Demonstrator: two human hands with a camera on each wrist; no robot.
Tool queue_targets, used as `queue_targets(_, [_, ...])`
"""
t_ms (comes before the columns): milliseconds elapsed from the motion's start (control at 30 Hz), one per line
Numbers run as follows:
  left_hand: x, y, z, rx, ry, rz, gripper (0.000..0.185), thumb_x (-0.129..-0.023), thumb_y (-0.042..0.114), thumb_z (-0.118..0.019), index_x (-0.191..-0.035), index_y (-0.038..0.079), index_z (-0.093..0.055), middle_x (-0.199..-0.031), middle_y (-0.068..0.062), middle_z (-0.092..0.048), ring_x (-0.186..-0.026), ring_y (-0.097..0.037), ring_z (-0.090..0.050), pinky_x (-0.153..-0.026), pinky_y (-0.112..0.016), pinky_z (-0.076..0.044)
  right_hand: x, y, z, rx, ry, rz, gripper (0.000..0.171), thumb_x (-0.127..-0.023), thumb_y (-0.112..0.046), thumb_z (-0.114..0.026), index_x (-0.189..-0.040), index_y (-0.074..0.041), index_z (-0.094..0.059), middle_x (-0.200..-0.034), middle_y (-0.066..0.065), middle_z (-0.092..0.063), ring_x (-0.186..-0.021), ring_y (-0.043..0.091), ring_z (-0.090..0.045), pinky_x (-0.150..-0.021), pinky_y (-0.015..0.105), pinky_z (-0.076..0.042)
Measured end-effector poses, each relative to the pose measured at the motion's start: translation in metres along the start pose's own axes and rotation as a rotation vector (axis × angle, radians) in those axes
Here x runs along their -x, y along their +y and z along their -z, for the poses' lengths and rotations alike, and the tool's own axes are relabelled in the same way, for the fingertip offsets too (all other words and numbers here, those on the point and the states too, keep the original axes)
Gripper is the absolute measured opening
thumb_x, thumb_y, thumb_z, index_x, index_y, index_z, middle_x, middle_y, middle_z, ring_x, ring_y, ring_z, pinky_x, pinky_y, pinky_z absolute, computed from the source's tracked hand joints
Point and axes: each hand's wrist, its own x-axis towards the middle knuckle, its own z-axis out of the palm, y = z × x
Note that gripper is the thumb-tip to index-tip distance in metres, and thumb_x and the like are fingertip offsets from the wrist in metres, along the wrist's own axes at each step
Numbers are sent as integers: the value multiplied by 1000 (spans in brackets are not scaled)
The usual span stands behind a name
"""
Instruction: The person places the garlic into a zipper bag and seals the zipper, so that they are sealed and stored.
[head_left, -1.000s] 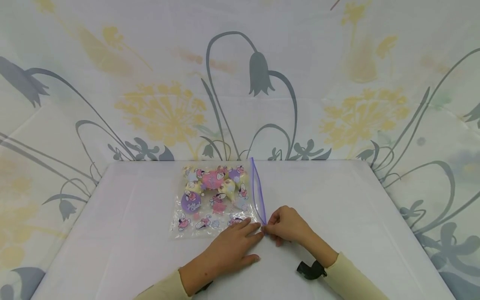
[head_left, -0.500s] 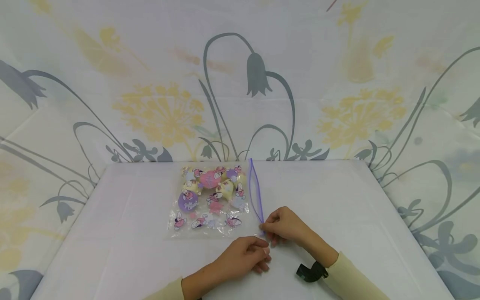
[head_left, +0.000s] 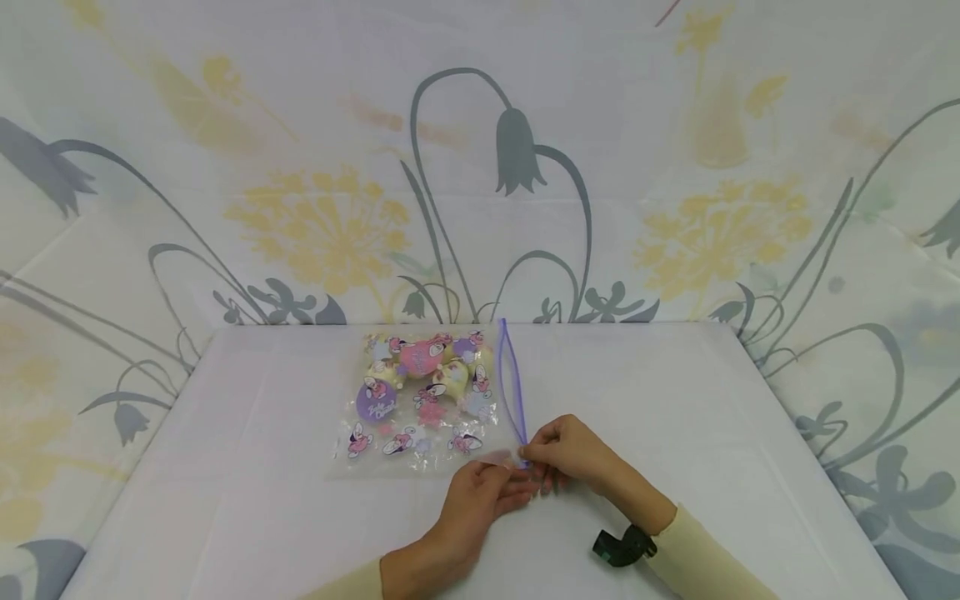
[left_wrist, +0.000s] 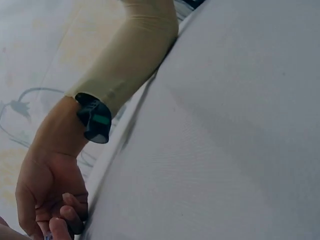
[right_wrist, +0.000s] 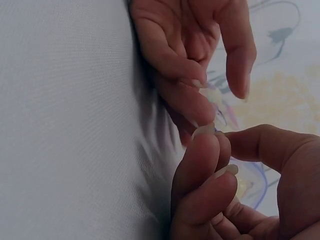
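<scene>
A clear zip bag (head_left: 427,421) printed with pink and purple cartoon figures lies flat on the table, holding pale yellow rounded items (head_left: 451,379). Along its right side runs a purple zip strip (head_left: 517,392), its two edges bowed apart in the middle. My right hand (head_left: 573,452) pinches the near end of this strip between thumb and fingers. Close beside it, my left hand (head_left: 480,504) is at the bag's near right corner, palm turned up. In the right wrist view the left hand (right_wrist: 185,55) has its thumb apart from its fingers, whose tips come right at the right fingertips (right_wrist: 200,155).
The white-covered table (head_left: 675,392) extends to both sides of the bag. Behind it hangs a flower-patterned cloth (head_left: 637,233). A black wrist camera (head_left: 624,546) sits at the right cuff; beige sleeves (head_left: 708,554) cover the forearms.
My left hand has lifted off the bag's corner, drawn back toward me, turned palm up and come to the corner again beside the right hand. The right hand keeps its pinch.
</scene>
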Motion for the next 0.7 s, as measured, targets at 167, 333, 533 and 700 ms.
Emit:
queue_targets(167, [-6, 4, 3, -67, 69, -27, 35, -108, 7, -58, -131, -18, -48, -110, -26, -76, -94, -23, -79, -85, -31, -64, 0, 1, 1, -33, -30, 3, 27, -95, -18, -75, -75, 1, -71, -59, 1, -65, -46, 11, -60, -44, 22, -46])
queue_targets(333, [-10, 4, 3, -126, 98, -21, 51, -102, -2, -65, -142, -21, -39, -101, -26, -77, -84, -22, -79, -80, -31, -65, 1, 1, 3, -44, -86, 15, 25, -95, -15, -72, -77, 2, -72, -60, 4, -66, -47, 13, -61, -44, 22, -46])
queue_targets(533, [-10, 6, 2, -154, 102, -19, 50, -100, -6, -65, -140, -21, -40, -97, -26, -77, -78, -18, -78, -77, -31, -65, 1, 1, 4, -15, -167, 34, 25, -97, -15, -72, -80, 3, -74, -61, 6, -68, -49, 13, -62, -45, 22, -45])
queue_targets(700, [-11, 7, 4, -196, 105, 5, 30, -98, -4, -69, -120, -21, -58, -87, -19, -78, -72, -14, -76, -75, -29, -65, -2, 4, 4, -9, -191, 49, 26, -97, -16, -72, -77, 1, -74, -59, 2, -66, -46, 10, -58, -43, 21, -44])
